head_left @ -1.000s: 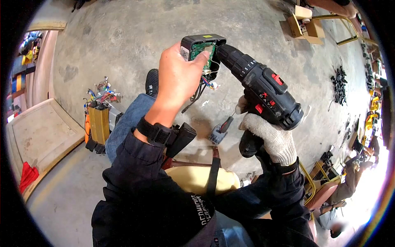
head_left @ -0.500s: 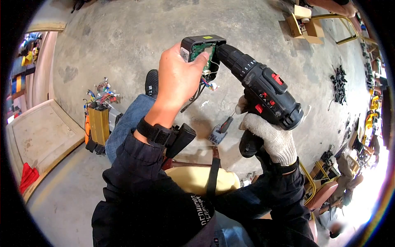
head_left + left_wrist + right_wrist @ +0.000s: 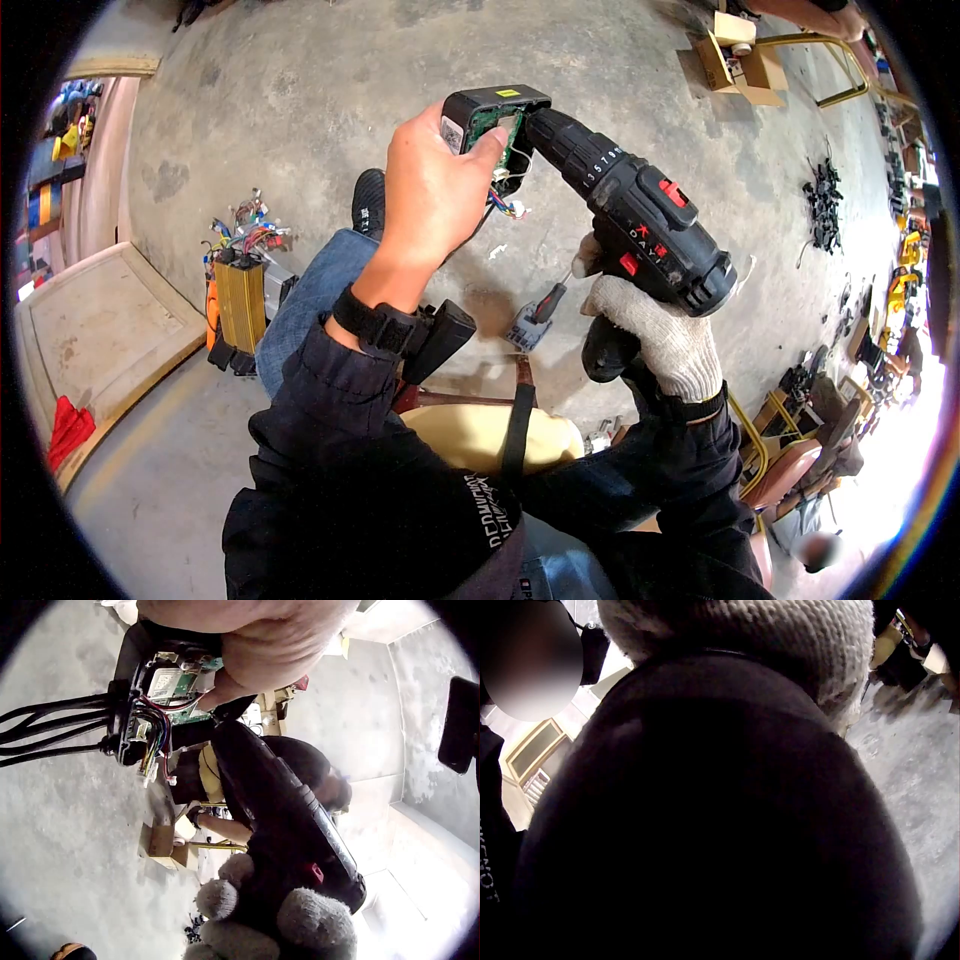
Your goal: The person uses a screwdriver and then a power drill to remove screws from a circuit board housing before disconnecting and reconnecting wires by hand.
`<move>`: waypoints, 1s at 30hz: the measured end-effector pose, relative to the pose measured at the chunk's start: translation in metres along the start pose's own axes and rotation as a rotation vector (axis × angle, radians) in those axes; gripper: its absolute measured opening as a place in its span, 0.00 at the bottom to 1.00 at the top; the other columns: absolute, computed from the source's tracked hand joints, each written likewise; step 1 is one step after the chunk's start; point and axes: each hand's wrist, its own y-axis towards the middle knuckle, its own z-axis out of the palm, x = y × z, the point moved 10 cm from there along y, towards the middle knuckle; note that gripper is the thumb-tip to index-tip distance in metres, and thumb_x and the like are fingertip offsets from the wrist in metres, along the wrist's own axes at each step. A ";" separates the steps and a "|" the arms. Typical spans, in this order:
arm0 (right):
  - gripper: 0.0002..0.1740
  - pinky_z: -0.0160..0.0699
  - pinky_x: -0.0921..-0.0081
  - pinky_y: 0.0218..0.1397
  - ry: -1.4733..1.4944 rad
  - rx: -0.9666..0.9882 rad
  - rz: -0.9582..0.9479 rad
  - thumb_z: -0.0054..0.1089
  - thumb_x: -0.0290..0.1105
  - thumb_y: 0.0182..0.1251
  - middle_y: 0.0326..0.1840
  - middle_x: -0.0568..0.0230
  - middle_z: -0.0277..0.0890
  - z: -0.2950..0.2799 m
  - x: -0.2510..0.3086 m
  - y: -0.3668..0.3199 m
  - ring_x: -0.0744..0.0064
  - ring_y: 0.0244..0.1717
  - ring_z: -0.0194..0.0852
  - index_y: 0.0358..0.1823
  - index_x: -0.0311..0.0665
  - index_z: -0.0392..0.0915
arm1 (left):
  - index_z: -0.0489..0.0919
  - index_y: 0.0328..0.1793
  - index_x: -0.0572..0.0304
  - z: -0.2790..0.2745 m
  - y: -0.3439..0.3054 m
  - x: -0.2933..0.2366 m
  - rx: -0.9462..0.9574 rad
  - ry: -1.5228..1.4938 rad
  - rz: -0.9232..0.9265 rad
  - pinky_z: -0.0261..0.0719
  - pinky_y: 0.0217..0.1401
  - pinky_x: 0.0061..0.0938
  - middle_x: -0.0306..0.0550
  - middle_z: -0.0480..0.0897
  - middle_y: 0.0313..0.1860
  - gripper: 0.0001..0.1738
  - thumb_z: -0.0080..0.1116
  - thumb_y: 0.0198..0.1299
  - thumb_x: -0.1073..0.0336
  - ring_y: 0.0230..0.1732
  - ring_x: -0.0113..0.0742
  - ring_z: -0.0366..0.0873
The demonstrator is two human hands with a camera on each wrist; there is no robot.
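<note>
In the head view my bare left hand (image 3: 435, 190) grips a black casing (image 3: 497, 95) with its thumb on the green circuit board (image 3: 483, 135) inside. Coloured wires (image 3: 510, 206) hang from its lower end, and the left wrist view shows several black cables (image 3: 56, 727) leaving it. My gloved right hand (image 3: 660, 335) holds a black cordless drill (image 3: 640, 220) by its handle, the chuck end at the casing's right side. Whether a bit touches a screw is hidden. The right wrist view shows mostly a dark shape and the knitted glove (image 3: 742, 630).
A gold metal box (image 3: 241, 303) with wires stands on the floor at left, near a pale tray-like board (image 3: 100, 310). A grey object (image 3: 527, 328) with a dark handle lies between the legs. At upper right is an open cardboard box (image 3: 745, 72); black parts (image 3: 825, 205) lie below it.
The casing has tilted slightly in my left hand, and less of the dark cable shows below it. The drill and my right hand look nearly still. A person at the lower right has shifted.
</note>
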 end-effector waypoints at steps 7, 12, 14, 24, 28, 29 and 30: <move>0.24 0.84 0.72 0.40 -0.029 0.014 0.048 0.65 0.22 0.57 0.45 0.60 0.83 -0.001 0.001 -0.001 0.71 0.37 0.82 0.57 0.32 0.79 | 0.86 0.51 0.66 0.000 0.000 -0.002 0.001 0.055 0.017 0.82 0.41 0.31 0.51 0.90 0.36 0.12 0.67 0.63 0.69 0.33 0.36 0.87; 0.21 0.83 0.72 0.39 0.013 0.004 0.020 0.65 0.21 0.56 0.43 0.61 0.83 -0.003 -0.003 -0.002 0.71 0.35 0.83 0.54 0.31 0.80 | 0.86 0.51 0.66 0.000 0.000 0.000 -0.005 0.037 0.007 0.82 0.41 0.32 0.52 0.90 0.37 0.12 0.67 0.63 0.69 0.35 0.39 0.88; 0.17 0.86 0.70 0.47 0.011 0.028 0.036 0.69 0.26 0.62 0.43 0.68 0.82 -0.002 -0.003 -0.002 0.75 0.43 0.81 0.54 0.35 0.81 | 0.86 0.51 0.66 0.000 0.000 -0.003 -0.006 0.045 0.031 0.83 0.42 0.32 0.52 0.90 0.37 0.12 0.67 0.63 0.70 0.35 0.39 0.88; 0.17 0.85 0.71 0.47 -0.048 0.061 0.063 0.69 0.26 0.63 0.43 0.68 0.82 -0.001 -0.005 -0.001 0.76 0.43 0.80 0.54 0.36 0.81 | 0.86 0.51 0.66 -0.001 -0.002 -0.006 -0.005 0.047 0.009 0.82 0.40 0.30 0.50 0.90 0.36 0.11 0.66 0.63 0.71 0.33 0.34 0.87; 0.18 0.85 0.71 0.47 -0.018 0.048 0.051 0.69 0.25 0.63 0.44 0.68 0.82 -0.002 -0.006 -0.002 0.76 0.43 0.80 0.55 0.35 0.80 | 0.86 0.51 0.66 0.000 -0.001 -0.006 0.004 0.028 0.026 0.83 0.39 0.31 0.50 0.90 0.36 0.11 0.66 0.63 0.71 0.33 0.34 0.87; 0.18 0.85 0.71 0.47 0.000 0.041 0.044 0.69 0.25 0.63 0.44 0.68 0.82 -0.002 -0.007 -0.003 0.76 0.43 0.81 0.55 0.35 0.80 | 0.86 0.51 0.66 0.000 -0.002 -0.008 0.003 0.043 0.040 0.83 0.39 0.31 0.50 0.90 0.36 0.11 0.66 0.63 0.71 0.33 0.34 0.87; 0.18 0.85 0.71 0.47 0.000 0.041 0.044 0.69 0.25 0.63 0.44 0.68 0.82 -0.003 -0.006 -0.002 0.76 0.43 0.81 0.55 0.35 0.80 | 0.86 0.51 0.66 0.000 -0.001 -0.008 0.003 0.043 0.039 0.83 0.39 0.31 0.50 0.90 0.36 0.11 0.66 0.63 0.71 0.33 0.34 0.87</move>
